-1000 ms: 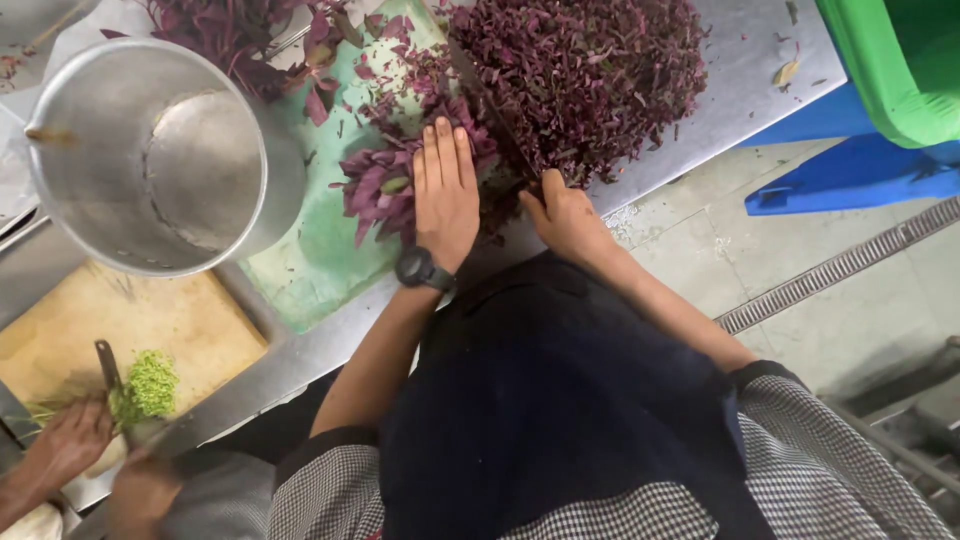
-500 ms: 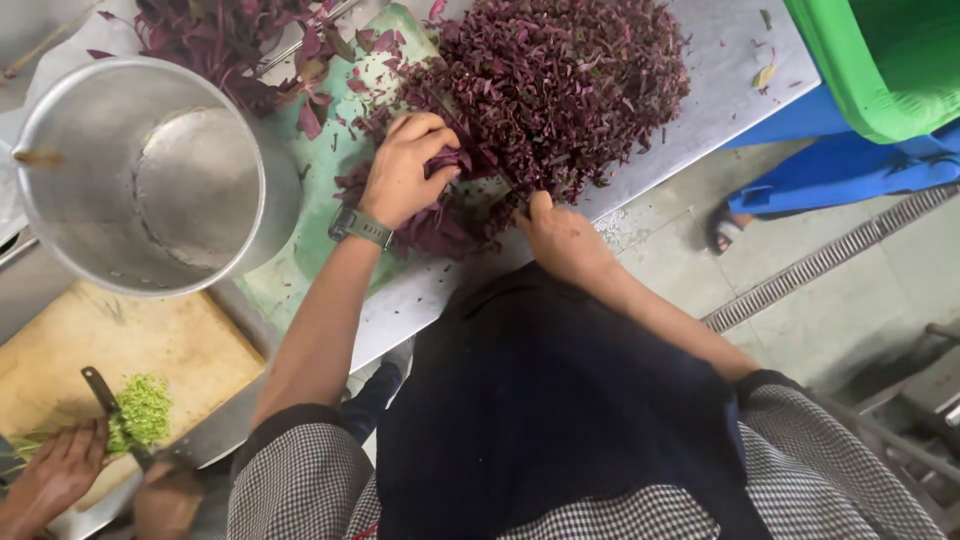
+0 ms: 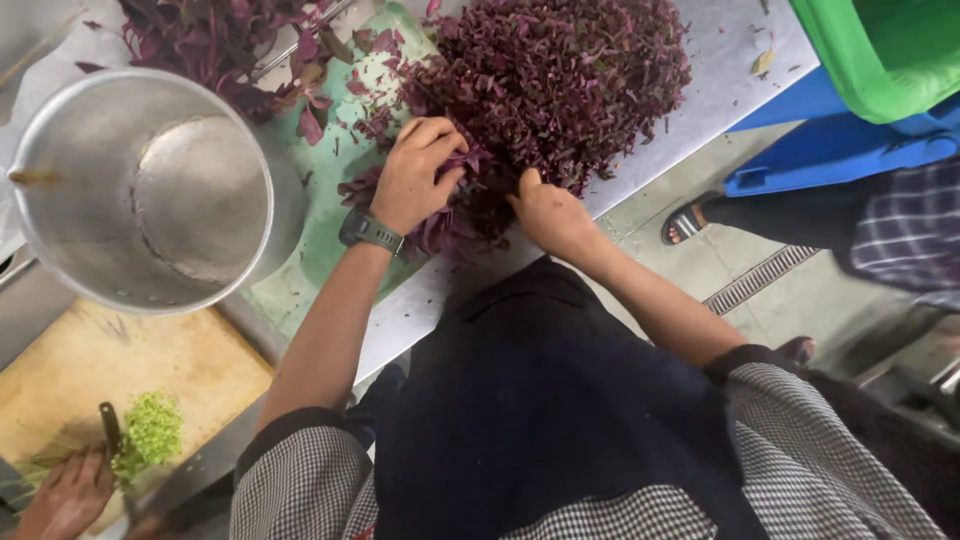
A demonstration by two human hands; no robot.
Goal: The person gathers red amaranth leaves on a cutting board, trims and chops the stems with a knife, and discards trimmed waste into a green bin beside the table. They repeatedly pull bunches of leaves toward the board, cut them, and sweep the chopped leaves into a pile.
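Pressing into the near edge of the purple leaves, the right hand has its fingers buried, so how far they are closed cannot be told. Just beyond, the left hand curls shut over a bunch of cut leaves on the green cutting board. Farther off, the heap spreads across the table. Light, limp and loose, the leaves probably scatter unless scooped from beneath with cupped hands.

Left hand curled from flat into grip on purple leaves — right hand closer.
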